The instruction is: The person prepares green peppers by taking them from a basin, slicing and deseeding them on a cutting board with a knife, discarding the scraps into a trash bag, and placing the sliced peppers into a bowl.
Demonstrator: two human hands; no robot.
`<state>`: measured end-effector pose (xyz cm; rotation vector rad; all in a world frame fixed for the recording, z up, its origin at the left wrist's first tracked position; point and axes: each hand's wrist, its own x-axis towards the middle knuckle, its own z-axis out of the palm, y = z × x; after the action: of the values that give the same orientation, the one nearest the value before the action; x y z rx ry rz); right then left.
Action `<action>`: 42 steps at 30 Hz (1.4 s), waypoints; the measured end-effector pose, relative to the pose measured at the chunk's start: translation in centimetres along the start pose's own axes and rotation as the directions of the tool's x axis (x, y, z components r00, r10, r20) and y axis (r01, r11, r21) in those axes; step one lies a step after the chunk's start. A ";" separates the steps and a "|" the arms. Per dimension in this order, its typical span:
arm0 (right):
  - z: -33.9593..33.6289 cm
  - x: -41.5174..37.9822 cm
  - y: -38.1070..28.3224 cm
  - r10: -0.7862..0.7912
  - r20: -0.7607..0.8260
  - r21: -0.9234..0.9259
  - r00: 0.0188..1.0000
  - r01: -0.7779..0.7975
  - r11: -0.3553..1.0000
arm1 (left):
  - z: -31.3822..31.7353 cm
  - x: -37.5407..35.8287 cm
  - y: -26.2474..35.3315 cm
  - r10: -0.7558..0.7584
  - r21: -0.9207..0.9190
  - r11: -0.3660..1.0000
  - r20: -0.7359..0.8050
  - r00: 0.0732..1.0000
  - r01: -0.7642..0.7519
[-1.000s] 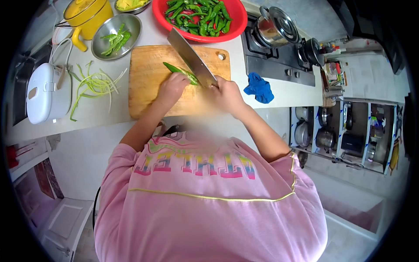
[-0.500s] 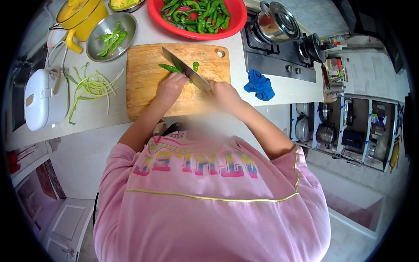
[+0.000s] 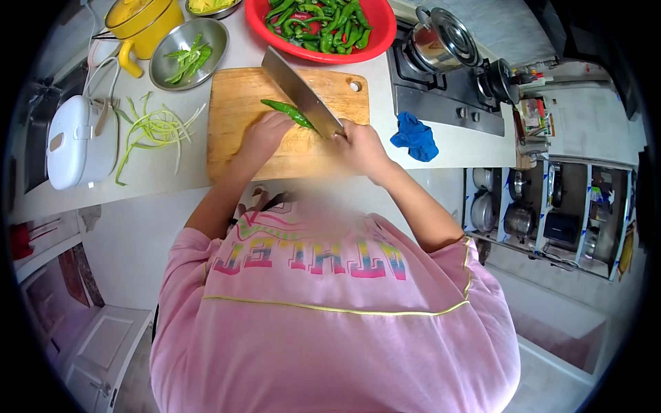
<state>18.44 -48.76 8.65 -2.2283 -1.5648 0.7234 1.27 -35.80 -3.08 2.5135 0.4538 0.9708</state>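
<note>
A long green chili pepper (image 3: 289, 112) lies slantwise on the wooden cutting board (image 3: 231, 89). My left hand (image 3: 266, 135) is closed at the pepper's near side, its fingertips bent together against it. My right hand (image 3: 362, 146) grips the handle of a cleaver (image 3: 301, 91). The broad blade slants up and left across the board, just beyond the pepper, and overlaps the pepper's right end in this view.
Behind the board stand a red basin (image 3: 323, 54) of green peppers and a steel bowl (image 3: 219, 58) with sliced pepper. Pale green strips (image 3: 153, 129) and a white appliance (image 3: 79, 144) are left. A blue cloth (image 3: 414, 136) lies right, near the gas stove (image 3: 441, 96).
The cleaver has moved away from me, showing more of its blade. More of the pepper shows beside my left fingers. The small green piece right of the blade is no longer visible.
</note>
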 end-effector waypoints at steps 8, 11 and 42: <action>1.2 -0.3 0.9 -0.018 0.030 -0.151 0.999 0.022 0.988 | 0.4 0.6 -0.1 -0.049 0.039 0.998 0.030 0.998 0.048; 1.3 -0.3 1.1 0.004 0.053 -0.164 0.999 0.005 0.986 | 1.0 0.4 -0.7 -0.058 0.047 0.997 0.046 0.997 0.055; 3.5 2.4 0.8 -0.075 -0.122 -0.099 0.990 0.063 0.993 | 2.7 0.5 1.0 -0.040 0.104 0.993 -0.053 0.998 0.046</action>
<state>17.71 -46.90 4.84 -2.2269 -1.6361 0.4885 3.62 -37.08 -4.12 2.5658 0.5868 1.0214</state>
